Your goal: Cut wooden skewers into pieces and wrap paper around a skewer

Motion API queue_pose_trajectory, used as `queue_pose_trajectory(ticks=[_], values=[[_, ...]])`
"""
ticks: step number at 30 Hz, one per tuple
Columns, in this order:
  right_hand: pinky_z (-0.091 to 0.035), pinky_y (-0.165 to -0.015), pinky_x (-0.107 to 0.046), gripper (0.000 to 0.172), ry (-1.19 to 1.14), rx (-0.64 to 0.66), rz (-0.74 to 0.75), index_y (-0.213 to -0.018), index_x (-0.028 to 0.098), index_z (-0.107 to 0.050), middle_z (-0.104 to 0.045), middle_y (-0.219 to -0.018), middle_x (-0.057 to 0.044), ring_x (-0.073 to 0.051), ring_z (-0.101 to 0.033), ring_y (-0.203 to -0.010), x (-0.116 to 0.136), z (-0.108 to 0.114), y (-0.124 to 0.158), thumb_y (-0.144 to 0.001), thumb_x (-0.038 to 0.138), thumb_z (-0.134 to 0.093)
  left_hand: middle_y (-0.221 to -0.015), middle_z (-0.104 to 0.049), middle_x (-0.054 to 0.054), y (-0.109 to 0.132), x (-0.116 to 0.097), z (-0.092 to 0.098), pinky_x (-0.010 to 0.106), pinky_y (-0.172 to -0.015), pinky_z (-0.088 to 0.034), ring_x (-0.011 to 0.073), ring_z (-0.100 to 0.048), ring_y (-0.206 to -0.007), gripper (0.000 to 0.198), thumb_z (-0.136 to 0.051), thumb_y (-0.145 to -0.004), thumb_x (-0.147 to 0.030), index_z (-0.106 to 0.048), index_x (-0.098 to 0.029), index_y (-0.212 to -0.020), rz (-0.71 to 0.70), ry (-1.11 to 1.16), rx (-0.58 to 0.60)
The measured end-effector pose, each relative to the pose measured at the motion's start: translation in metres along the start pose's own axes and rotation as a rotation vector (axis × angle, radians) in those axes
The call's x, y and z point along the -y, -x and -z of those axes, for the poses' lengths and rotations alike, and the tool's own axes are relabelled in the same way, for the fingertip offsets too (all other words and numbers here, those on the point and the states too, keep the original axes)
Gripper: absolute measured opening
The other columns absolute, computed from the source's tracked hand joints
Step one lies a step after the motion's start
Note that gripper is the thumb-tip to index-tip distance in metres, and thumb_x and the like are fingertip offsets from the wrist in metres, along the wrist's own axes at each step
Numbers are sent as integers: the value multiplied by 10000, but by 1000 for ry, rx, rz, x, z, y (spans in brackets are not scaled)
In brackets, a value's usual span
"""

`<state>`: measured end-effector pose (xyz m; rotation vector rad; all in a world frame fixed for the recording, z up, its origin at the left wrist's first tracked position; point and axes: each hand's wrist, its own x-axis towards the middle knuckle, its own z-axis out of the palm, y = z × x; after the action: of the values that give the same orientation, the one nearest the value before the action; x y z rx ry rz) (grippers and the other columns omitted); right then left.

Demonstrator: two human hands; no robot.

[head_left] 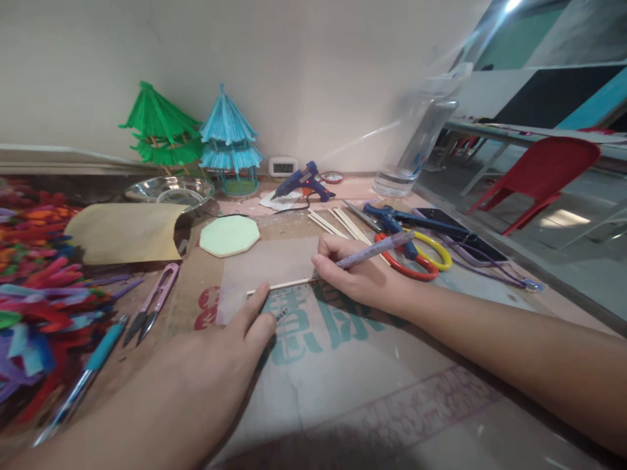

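A thin wooden stick (289, 284) lies crosswise on a clear sheet over the printed cardboard (313, 352). My left hand (210, 365) presses its left part down with the index fingertip, the other fingers curled in. My right hand (357, 271) grips a purple pen (375, 249), its point down by the stick's right end; the exact contact is hidden by the fingers. Just beyond lie several more wooden sticks (350, 225), partly behind my right hand. A pale green octagonal piece (229, 235) rests on the board past my left hand.
Scissors (411, 258), a phone (460, 232) and a water bottle (411, 150) stand right. A glue gun (308, 183), clock (283, 167), blue model pavilion (230, 143), green one (157, 124) and metal bowl (196, 189) line the wall. Left are snips (154, 300), a teal pen (100, 352), pipe cleaners (44, 294).
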<state>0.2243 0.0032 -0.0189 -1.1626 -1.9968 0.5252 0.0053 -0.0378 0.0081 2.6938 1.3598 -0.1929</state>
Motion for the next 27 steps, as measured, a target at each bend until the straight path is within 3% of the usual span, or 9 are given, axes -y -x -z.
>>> queue_pose_trajectory(ticks=[6, 14, 23, 27], values=[[-282, -515, -240, 233, 1, 11, 24, -639, 220, -353, -418, -540, 47, -109, -398, -520, -1, -1, 1, -851, 272, -432, -1493, -378, 119, -2, -5, 7, 547, -652, -574, 327, -723, -719, 626, -309, -741, -9, -591, -266, -1238, 50, -227, 144], [-272, -513, -242, 238, 17, 8, 65, -632, 220, -345, -409, -542, 47, -106, -395, -521, -2, -1, 0, -849, 266, -433, -1491, -393, 112, 2, 0, 2, 459, -639, -586, 284, -723, -709, 635, -299, -737, -2, -594, -261, -1236, 36, -161, 100], [-287, -516, -240, 236, -1, 7, 11, -637, 220, -349, -419, -547, 47, -102, -396, -516, 0, -1, 0, -855, 258, -429, -1488, -392, 114, 2, -4, 6, 487, -646, -586, 291, -727, -696, 615, -302, -750, -8, -592, -269, -1225, 21, -248, 115], [-277, -512, -240, 238, 5, 19, 37, -637, 220, -349, -409, -542, 48, -103, -390, -514, -1, -1, 1, -856, 268, -430, -1491, -381, 124, 3, -4, 6, 391, -610, -592, 247, -730, -686, 615, -316, -737, 21, -588, -239, -1223, -31, -333, 137]])
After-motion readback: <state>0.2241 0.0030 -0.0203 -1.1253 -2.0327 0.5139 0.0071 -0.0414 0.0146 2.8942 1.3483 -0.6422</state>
